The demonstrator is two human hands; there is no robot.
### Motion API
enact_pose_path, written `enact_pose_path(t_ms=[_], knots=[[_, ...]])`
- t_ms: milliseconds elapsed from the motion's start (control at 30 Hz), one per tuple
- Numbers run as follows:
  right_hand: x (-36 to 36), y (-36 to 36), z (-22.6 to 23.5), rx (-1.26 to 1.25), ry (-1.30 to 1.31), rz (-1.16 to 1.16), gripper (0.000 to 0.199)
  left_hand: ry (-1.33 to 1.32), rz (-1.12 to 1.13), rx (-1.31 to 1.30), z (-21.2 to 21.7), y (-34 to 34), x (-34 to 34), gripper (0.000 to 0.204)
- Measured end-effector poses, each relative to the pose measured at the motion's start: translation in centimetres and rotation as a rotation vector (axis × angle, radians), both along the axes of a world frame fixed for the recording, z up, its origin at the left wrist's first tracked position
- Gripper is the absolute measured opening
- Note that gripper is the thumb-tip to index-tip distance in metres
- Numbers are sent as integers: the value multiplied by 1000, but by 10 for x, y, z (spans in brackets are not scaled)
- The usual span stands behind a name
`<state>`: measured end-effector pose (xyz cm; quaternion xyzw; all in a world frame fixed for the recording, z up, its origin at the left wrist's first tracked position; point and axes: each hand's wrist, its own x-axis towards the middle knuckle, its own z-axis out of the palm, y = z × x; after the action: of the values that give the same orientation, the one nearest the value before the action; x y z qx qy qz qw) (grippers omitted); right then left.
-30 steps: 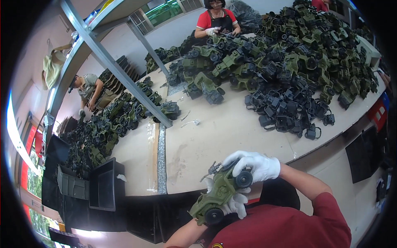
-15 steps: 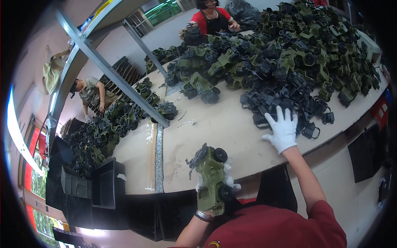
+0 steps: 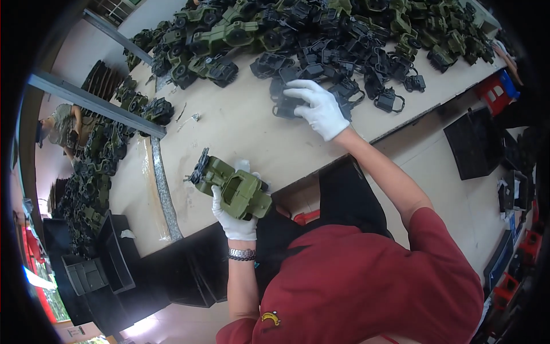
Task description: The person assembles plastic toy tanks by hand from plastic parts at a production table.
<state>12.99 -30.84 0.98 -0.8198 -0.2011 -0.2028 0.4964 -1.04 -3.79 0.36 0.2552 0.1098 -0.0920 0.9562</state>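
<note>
My left hand [image 3: 234,222], in a white glove, grips a green toy jeep [image 3: 243,198] just off the table's near edge. The jeep is tilted, its open cabin facing up, with a small black gun-like piece [image 3: 199,167] at its far left end. My right hand [image 3: 321,108], also gloved, is at the near edge of a heap of black plastic frames [image 3: 326,60]. Its fingers curl round a black frame [image 3: 282,103], which is smeared by motion. Part of that frame is hidden by the fingers.
A pile of green toy jeeps [image 3: 240,33] covers the far side of the table [image 3: 229,126]. More jeeps lie at the left, behind a metal post [image 3: 97,102]. Black bins [image 3: 117,252] stand at the lower left. A person in a striped shirt [image 3: 62,123] works at the far left.
My view has tilted and shifted. The left hand has turned the jeep so its open cabin shows. My right hand's spread fingers have curled round a black frame.
</note>
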Motion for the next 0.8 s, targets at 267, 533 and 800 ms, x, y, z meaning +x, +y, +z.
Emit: enact_pose_path(t_ms=[267,533,800], knots=[[-43,41,-1,-655,-498,87,27,-28,110,109,-4,-8,5,57],[-20,41,39,-653,-212,360,61,-70,109,162,11,5,-7,61],[22,47,23,-986,-11,818,70,-52,224,329,10,7,-10,59]])
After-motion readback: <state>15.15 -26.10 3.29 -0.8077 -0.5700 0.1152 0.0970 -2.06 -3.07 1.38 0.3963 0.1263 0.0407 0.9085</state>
